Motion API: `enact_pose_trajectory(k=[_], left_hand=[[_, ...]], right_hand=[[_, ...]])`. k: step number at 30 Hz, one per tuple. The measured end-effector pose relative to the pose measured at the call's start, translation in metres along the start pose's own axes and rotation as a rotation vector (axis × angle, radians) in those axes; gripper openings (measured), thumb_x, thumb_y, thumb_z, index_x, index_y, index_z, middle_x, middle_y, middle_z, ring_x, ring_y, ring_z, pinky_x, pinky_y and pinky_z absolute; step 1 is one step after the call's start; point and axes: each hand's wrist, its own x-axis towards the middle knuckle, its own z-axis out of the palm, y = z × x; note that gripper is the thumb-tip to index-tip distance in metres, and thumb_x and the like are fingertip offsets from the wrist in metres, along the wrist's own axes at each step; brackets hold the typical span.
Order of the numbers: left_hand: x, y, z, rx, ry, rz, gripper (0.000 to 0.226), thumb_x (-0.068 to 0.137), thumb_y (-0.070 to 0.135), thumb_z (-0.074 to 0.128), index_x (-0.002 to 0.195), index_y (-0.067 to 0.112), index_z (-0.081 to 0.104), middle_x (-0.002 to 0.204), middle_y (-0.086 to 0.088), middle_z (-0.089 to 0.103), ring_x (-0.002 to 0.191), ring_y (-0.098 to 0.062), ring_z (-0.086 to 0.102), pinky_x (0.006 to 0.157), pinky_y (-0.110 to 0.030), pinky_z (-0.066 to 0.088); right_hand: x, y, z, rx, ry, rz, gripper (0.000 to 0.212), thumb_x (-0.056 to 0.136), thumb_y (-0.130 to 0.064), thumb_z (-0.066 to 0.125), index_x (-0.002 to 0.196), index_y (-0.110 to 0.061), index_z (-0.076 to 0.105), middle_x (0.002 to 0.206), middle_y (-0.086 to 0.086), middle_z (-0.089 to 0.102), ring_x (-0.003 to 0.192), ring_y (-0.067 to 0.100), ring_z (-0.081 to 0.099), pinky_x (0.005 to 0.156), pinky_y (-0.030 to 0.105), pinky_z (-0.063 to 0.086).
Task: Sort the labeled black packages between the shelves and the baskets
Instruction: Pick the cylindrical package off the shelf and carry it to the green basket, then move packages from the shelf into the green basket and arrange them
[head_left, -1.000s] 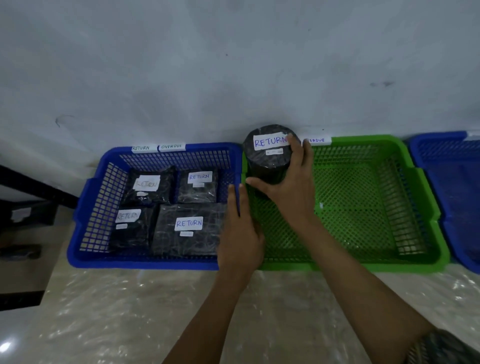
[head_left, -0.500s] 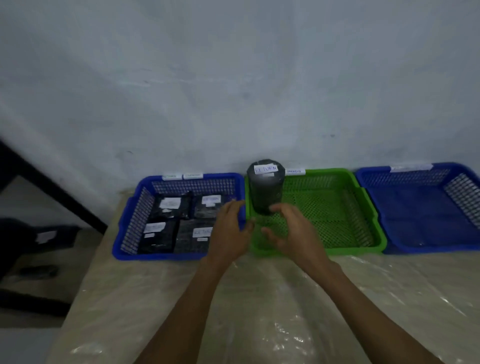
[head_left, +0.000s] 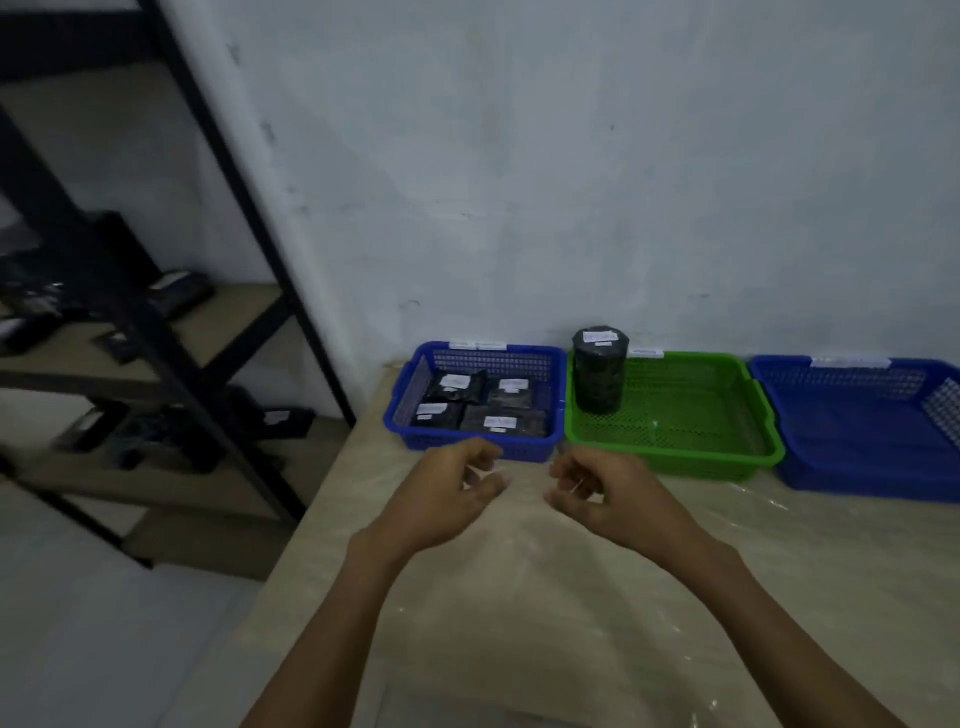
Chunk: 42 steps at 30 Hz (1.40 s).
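Observation:
A black cylindrical package (head_left: 599, 370) with a white label on top stands upright in the far left corner of the green basket (head_left: 727, 457). Several flat black labeled packages (head_left: 480, 408) lie in the left blue basket (head_left: 402, 400). My left hand (head_left: 447, 496) and my right hand (head_left: 605, 493) hover over the table in front of the baskets, fingers loosely curled, holding nothing. More black labeled packages (head_left: 171, 288) lie on the black shelf unit (head_left: 223, 332) at the left.
A second blue basket (head_left: 857, 467) sits at the right of the green one, nothing visible in it. The table (head_left: 519, 597) is covered with clear plastic sheeting. A white wall stands behind the baskets. The shelf unit's diagonal brace runs close to the table's left edge.
My right hand let go of the cylindrical package, which now stands in the green basket. Both hands drew back toward me, and my view pulled back and swung left, bringing the shelves into sight.

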Motion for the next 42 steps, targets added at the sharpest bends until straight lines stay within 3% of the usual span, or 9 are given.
enact_pose_trajectory(k=[6, 13, 18, 22, 26, 28, 34, 39, 42], left_hand=[[-0.083, -0.012, -0.044, -0.034, 0.111, -0.049, 0.029, 0.087, 0.036, 0.067, 0.113, 0.024, 0.065, 0.103, 0.010, 0.066, 0.088, -0.003, 0.063, 0.079, -0.020, 0.052], [-0.189, -0.041, -0.107, -0.058, 0.169, -0.080, 0.034, 0.088, 0.040, 0.064, 0.119, 0.028, 0.061, 0.108, 0.012, 0.065, 0.095, -0.001, 0.062, 0.088, -0.030, 0.053], [-0.282, -0.085, -0.163, -0.090, 0.227, -0.063, 0.029, 0.087, 0.037, 0.066, 0.115, 0.028, 0.064, 0.102, 0.013, 0.068, 0.093, 0.001, 0.064, 0.088, -0.030, 0.055], [-0.344, -0.114, -0.210, -0.049, 0.257, -0.038, 0.028, 0.088, 0.033, 0.066, 0.114, 0.023, 0.065, 0.103, 0.011, 0.068, 0.092, 0.002, 0.063, 0.085, -0.020, 0.053], [-0.387, -0.136, -0.256, -0.041, 0.275, -0.053, 0.022, 0.089, 0.032, 0.065, 0.110, 0.028, 0.063, 0.100, 0.016, 0.066, 0.091, 0.009, 0.060, 0.076, -0.006, 0.047], [-0.401, -0.146, -0.278, -0.048, 0.286, -0.062, 0.021, 0.089, 0.032, 0.065, 0.110, 0.029, 0.062, 0.100, 0.017, 0.065, 0.090, 0.012, 0.058, 0.073, -0.001, 0.043], [-0.398, -0.205, -0.333, -0.015, 0.359, -0.066, 0.017, 0.088, 0.039, 0.063, 0.105, 0.039, 0.060, 0.096, 0.020, 0.065, 0.090, 0.010, 0.059, 0.072, -0.007, 0.047], [-0.369, -0.269, -0.377, -0.035, 0.321, -0.112, 0.023, 0.088, 0.036, 0.063, 0.111, 0.032, 0.061, 0.099, 0.021, 0.064, 0.088, 0.015, 0.058, 0.065, -0.006, 0.045], [-0.349, -0.311, -0.411, -0.034, 0.341, -0.139, 0.025, 0.087, 0.037, 0.064, 0.110, 0.029, 0.064, 0.097, 0.019, 0.065, 0.089, 0.013, 0.059, 0.068, -0.005, 0.043]], right_hand=[[-0.038, -0.062, 0.021, 0.017, -0.030, -0.073, 0.022, 0.080, -0.036, 0.071, 0.094, -0.033, 0.054, 0.084, -0.011, 0.062, 0.071, 0.002, 0.060, 0.070, 0.028, 0.051], [-0.079, -0.150, 0.070, -0.008, -0.033, -0.150, 0.041, 0.078, -0.044, 0.070, 0.109, -0.043, 0.045, 0.104, -0.014, 0.057, 0.092, 0.001, 0.057, 0.078, 0.025, 0.050], [-0.113, -0.231, 0.126, -0.023, -0.026, -0.208, 0.044, 0.078, -0.046, 0.069, 0.113, -0.043, 0.043, 0.107, -0.017, 0.054, 0.096, -0.002, 0.055, 0.080, 0.022, 0.050], [-0.135, -0.295, 0.175, -0.041, -0.037, -0.235, 0.044, 0.079, -0.047, 0.067, 0.117, -0.040, 0.045, 0.109, -0.017, 0.053, 0.098, -0.002, 0.054, 0.083, 0.025, 0.051], [-0.141, -0.354, 0.208, -0.056, -0.089, -0.231, 0.046, 0.080, -0.045, 0.067, 0.120, -0.037, 0.046, 0.112, -0.015, 0.053, 0.099, 0.000, 0.054, 0.084, 0.026, 0.051], [-0.134, -0.377, 0.220, -0.069, -0.106, -0.239, 0.047, 0.081, -0.045, 0.066, 0.122, -0.036, 0.046, 0.114, -0.013, 0.054, 0.100, 0.002, 0.054, 0.085, 0.026, 0.051], [-0.082, -0.414, 0.265, -0.069, -0.091, -0.259, 0.046, 0.081, -0.044, 0.066, 0.121, -0.039, 0.045, 0.116, -0.015, 0.052, 0.103, -0.001, 0.052, 0.086, 0.022, 0.048], [-0.015, -0.436, 0.309, -0.072, -0.091, -0.259, 0.045, 0.081, -0.046, 0.066, 0.120, -0.039, 0.045, 0.117, -0.015, 0.052, 0.103, -0.002, 0.051, 0.088, 0.023, 0.049], [0.031, -0.457, 0.335, -0.053, -0.081, -0.260, 0.044, 0.081, -0.045, 0.066, 0.120, -0.039, 0.045, 0.114, -0.019, 0.048, 0.102, -0.005, 0.048, 0.083, 0.015, 0.045]])
